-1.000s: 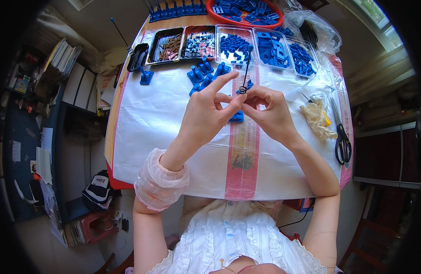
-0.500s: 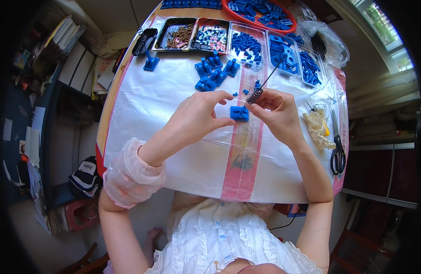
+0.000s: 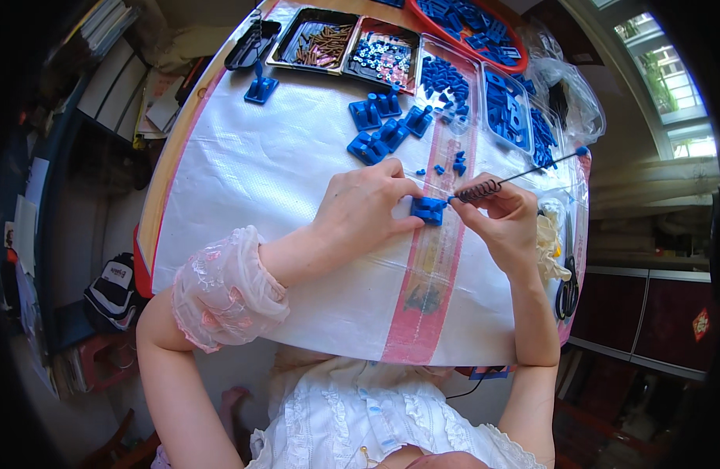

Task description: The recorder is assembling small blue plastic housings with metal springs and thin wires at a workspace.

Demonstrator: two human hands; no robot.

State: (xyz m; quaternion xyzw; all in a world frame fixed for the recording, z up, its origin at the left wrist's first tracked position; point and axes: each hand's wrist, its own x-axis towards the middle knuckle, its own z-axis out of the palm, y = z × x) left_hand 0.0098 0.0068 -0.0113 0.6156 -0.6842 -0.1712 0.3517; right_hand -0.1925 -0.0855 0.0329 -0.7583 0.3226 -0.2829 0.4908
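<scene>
Left hand [image 3: 364,202] now pinches the blue block [image 3: 429,211] — right hand [image 3: 507,223] (still pinching the black spring [image 3: 479,191]) nearer it

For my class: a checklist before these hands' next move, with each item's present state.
1. Black coiled-wire spring with blue-tipped straight end in right hand: ok, pinched.
2. Left hand at blue plastic block: ok, fingertips at its left end.
3. Spring touching block: cannot tell, detail too small.
4. Black-handled scissors apart from both hands: ok.
5. Space beyond block free of small blue plastic pieces: not ok.
</scene>
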